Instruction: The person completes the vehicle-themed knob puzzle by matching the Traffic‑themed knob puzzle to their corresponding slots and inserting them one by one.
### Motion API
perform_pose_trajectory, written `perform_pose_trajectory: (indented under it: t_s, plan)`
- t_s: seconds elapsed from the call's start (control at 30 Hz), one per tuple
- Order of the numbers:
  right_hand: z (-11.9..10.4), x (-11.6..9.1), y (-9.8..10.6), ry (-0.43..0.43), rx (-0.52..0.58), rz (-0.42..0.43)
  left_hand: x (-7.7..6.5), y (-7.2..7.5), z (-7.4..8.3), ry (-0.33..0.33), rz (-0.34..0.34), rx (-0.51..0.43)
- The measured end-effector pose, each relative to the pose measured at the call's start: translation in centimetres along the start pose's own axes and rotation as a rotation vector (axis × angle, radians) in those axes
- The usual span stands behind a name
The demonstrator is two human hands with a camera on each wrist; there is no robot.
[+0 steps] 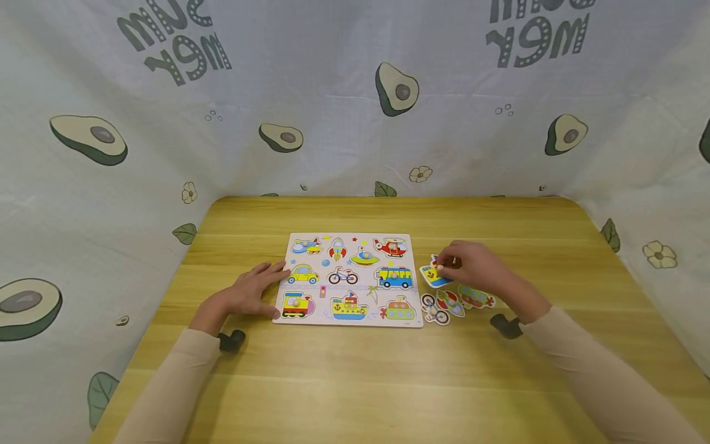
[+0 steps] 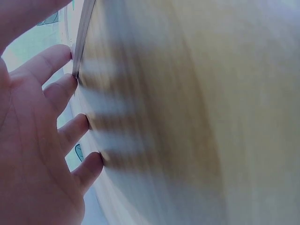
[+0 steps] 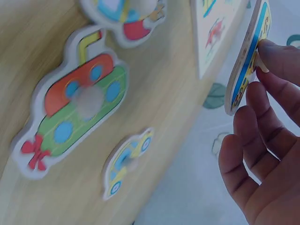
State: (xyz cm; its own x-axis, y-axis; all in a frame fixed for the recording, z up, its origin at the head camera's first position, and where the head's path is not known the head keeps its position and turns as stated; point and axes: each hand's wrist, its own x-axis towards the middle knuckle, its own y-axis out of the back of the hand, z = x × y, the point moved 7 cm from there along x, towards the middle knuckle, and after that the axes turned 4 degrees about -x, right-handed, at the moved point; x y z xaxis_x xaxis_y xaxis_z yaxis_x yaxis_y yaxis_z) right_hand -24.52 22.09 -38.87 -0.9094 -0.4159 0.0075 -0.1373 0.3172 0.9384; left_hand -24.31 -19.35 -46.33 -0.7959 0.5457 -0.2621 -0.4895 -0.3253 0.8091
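Observation:
A wooden peg puzzle board (image 1: 320, 309) printed with vehicles lies on the table. My left hand (image 1: 246, 290) rests at its left edge, fingers extended; in the left wrist view, some fingertips of that hand (image 2: 37, 122) touch the edge. Right of the board, my right hand (image 1: 474, 265) pinches a ship puzzle piece (image 1: 429, 274) by its knob. The right wrist view shows that piece (image 3: 248, 61) tilted and raised off the table, between thumb and fingers of the hand (image 3: 267, 145). Pieces with knobs sit in the board, including the bus (image 1: 394, 279) and train (image 1: 297, 305).
Loose pieces lie right of the board: a bicycle (image 1: 435, 310), a rocket (image 1: 450, 303) and a submarine (image 1: 476, 297). A car piece (image 3: 126, 161) shows in the right wrist view. An avocado-print cloth (image 1: 333, 80) hangs behind the table (image 1: 355, 382).

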Motion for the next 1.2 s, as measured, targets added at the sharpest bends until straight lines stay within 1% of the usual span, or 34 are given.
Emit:
perform_pose_trajectory:
  t_s: [0.2,0.3,0.47,0.63,0.8,0.9,1.03,1.2]
  plan:
    - [-1.8,1.0,-1.0,0.001,0.05,-0.02,0.0,0.0,0.0,0.01,-0.004,-0.015]
    - [-2.7,1.3,-1.6,-0.004,0.073,-0.036,0.1,-0.1,0.1,0.005,-0.005,-0.015]
    - [-4.2,2.1,-2.8,-0.009,0.082,-0.07,0.0,-0.1,-0.1,0.016,-0.003,-0.021]
    - [-6.0,2.7,-4.1,0.042,0.059,-0.07,0.0,0.0,-0.2,0.024,0.008,-0.028]
    - [-7.6,3.1,-6.0,0.087,0.052,-0.095,0.0,-0.2,-0.4,0.024,-0.001,-0.028]
    - [-8.7,3.4,-6.9,0.115,0.054,-0.1,0.0,-0.2,-0.3,0.022,0.005,-0.027]
    - [-9.9,3.7,-7.5,0.146,0.061,-0.093,0.0,-0.1,-0.1,0.016,0.012,-0.024]
    - [-11.1,4.2,-8.2,0.158,0.065,-0.105,0.0,0.0,-0.1,0.019,0.007,-0.023]
